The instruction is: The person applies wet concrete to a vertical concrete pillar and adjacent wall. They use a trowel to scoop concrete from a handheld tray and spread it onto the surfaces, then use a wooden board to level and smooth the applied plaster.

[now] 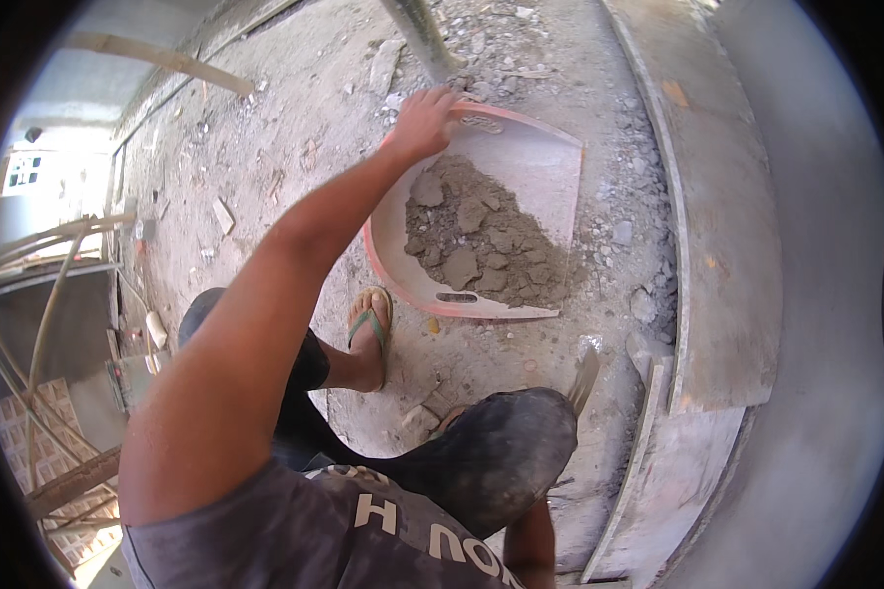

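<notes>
My left hand (427,122) is closed on the far rim of a wide plastic scoop (545,162), close to one of its handle slots. The scoop is pale inside with a reddish edge and rests on the ground, its straight open side to the right. A heap of grey, lumpy mortar or rubble (481,236) lies in it and spills a little over that side. My right forearm (530,545) goes down behind my bent knee, which hides the hand. Past the knee sticks out a flat, greyish blade (584,381); whether my right hand holds it cannot be seen.
A round post (417,37) stands just beyond the scoop. Boards (712,226) run along the wall at right, with loose rubble (648,280) beside them. Poles (54,294) and a wooden beam (157,59) are at left. My sandalled foot (368,339) is near the scoop.
</notes>
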Available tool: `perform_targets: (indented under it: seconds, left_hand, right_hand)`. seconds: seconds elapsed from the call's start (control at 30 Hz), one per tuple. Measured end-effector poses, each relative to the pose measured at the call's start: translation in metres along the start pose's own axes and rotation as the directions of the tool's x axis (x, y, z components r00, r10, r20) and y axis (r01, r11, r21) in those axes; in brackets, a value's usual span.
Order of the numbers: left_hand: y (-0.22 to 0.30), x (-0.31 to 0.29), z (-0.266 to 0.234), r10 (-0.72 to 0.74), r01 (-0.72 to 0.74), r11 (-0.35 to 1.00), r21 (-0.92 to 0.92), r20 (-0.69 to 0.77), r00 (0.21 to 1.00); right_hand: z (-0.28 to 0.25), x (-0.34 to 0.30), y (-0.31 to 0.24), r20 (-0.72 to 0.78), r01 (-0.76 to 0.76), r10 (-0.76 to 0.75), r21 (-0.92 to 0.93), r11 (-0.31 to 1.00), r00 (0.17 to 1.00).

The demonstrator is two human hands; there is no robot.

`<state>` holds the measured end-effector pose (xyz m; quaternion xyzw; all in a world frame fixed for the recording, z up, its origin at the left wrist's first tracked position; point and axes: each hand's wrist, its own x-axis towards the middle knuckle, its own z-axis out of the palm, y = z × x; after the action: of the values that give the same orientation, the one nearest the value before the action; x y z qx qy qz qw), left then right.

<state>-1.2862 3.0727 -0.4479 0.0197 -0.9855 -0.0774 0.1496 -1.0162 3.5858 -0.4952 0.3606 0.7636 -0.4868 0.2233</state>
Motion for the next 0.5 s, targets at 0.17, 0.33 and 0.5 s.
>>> perform_targets:
  seconds: [0.17, 0.33, 0.5]
  left_hand:
    - [-0.014, 0.044, 0.03, -0.034, 0.014, 0.999, 0.042, 0.517, 0.855]
    - [0.013, 0.081, 0.025, -0.094, 0.058, 0.996, 0.074, 0.74, 0.666]
    - [-0.024, 0.052, -0.028, -0.082, 0.265, 0.96, -0.087, 0.821, 0.565]
  right_hand:
    - [0.118, 0.024, -0.077, 0.557, -0.266, 0.07, 0.279, 0.923, 0.828]
    - [0.179, 0.047, -0.073, 0.397, -0.288, 0.153, 0.306, 0.907, 0.905]
    - [0.182, 0.038, -0.121, 0.111, -0.021, 0.01, 0.099, 0.995, 0.994]
